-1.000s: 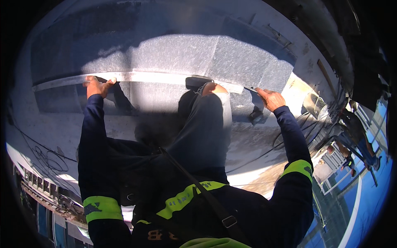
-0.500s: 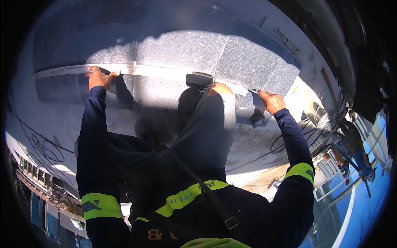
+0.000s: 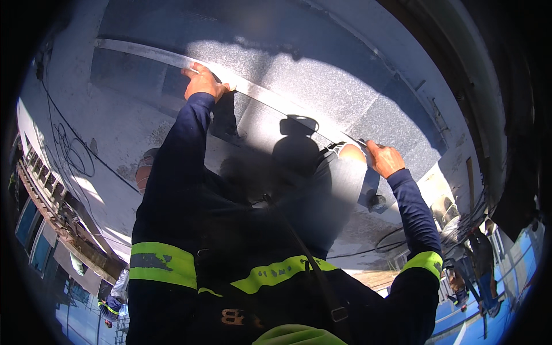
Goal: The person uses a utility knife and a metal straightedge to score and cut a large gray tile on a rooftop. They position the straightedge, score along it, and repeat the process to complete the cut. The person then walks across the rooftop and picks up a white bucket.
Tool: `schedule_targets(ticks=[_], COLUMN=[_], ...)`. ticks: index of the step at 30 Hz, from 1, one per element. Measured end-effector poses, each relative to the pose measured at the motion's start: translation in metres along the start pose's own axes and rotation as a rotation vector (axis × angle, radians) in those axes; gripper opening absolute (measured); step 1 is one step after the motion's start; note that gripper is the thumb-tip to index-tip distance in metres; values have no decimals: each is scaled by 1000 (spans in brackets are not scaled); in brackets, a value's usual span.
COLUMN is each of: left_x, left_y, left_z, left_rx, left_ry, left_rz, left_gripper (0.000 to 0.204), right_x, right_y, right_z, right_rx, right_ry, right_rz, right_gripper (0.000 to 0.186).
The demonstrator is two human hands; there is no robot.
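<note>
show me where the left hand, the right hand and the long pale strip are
Left hand (image 3: pixel 204 84), head view: back of the hand
Right hand (image 3: pixel 387 160), head view: back of the hand
Long pale strip (image 3: pixel 265 96), head view: sunlit stretch between the hands

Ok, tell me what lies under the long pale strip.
The grey sheet shows along both edges of the pale strip. Whatever lies directly beneath is covered; the left hand hides part of the strip too.

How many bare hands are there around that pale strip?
2: the left hand is on the pale strip, and the right hand is near its right end, seemingly gripping a thin tool. No others appear hidden there.
</note>
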State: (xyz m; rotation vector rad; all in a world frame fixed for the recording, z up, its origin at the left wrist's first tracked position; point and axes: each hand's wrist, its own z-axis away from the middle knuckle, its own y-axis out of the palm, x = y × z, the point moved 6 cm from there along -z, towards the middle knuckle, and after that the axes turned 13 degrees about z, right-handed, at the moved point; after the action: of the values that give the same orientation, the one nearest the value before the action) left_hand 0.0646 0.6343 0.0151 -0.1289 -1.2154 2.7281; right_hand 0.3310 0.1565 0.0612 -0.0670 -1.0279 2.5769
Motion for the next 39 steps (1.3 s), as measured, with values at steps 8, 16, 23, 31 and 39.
schedule_targets(ticks=[8,16,23,31,39], left_x=[-2,-2,-1,1,4], left_y=[-1,-6,-8,-1,3], left_z=[7,8,14,7,5], left_rx=[37,54,50,-20,29], left_ry=[-1,-21,-18,16,-4], left_rz=[35,101,182,193,83], left_gripper=[146,147,135,115,148], right_x=[20,171,283,301,220], right_y=[-59,-189,-241,-242,-183], right_z=[-24,-120,-227,-243,-146], right_rx=[169,-243,-326,-340,-162], right_ry=[-40,-225,-279,-271,-170], right_rz=[116,-101,-4,4,169], right_gripper=[25,63,40,40,51])
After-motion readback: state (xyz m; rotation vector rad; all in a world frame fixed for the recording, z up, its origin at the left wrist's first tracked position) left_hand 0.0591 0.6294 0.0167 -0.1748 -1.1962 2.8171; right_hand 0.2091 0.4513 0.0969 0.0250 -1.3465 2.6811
